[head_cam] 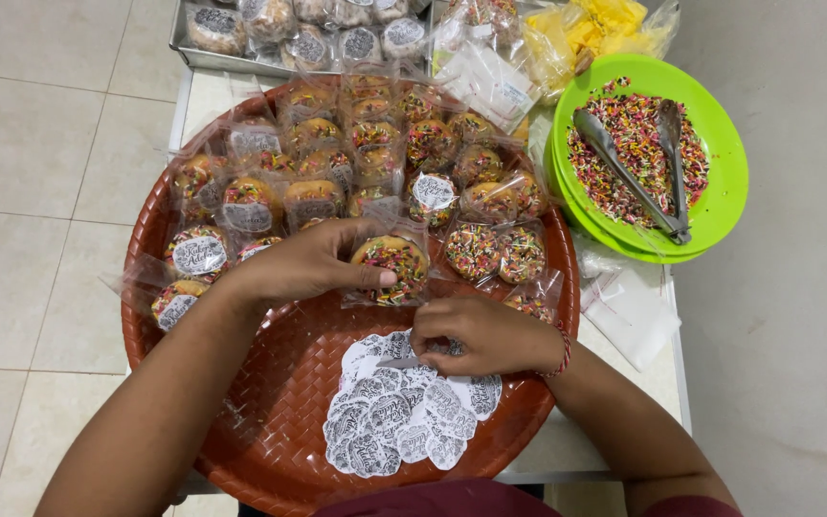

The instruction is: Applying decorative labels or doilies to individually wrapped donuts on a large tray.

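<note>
My left hand (313, 260) grips a clear-wrapped doughnut with coloured sprinkles (394, 268), holding it down on the round red-brown woven tray (270, 402). My right hand (476, 335) rests just below it, fingers pinched on a round white sticker with black lettering at the top of a loose pile of stickers (404, 412). Behind both hands, several wrapped sprinkle doughnuts (375, 153) fill the far half of the tray; some carry a white sticker.
A green plate (725, 144) of sprinkles with metal tongs (638, 172) stands at the right. A metal tray (205, 59) of wrapped doughnuts sits at the back, next to yellow bags (595, 29). Empty clear bags (634, 311) lie at the table's right edge.
</note>
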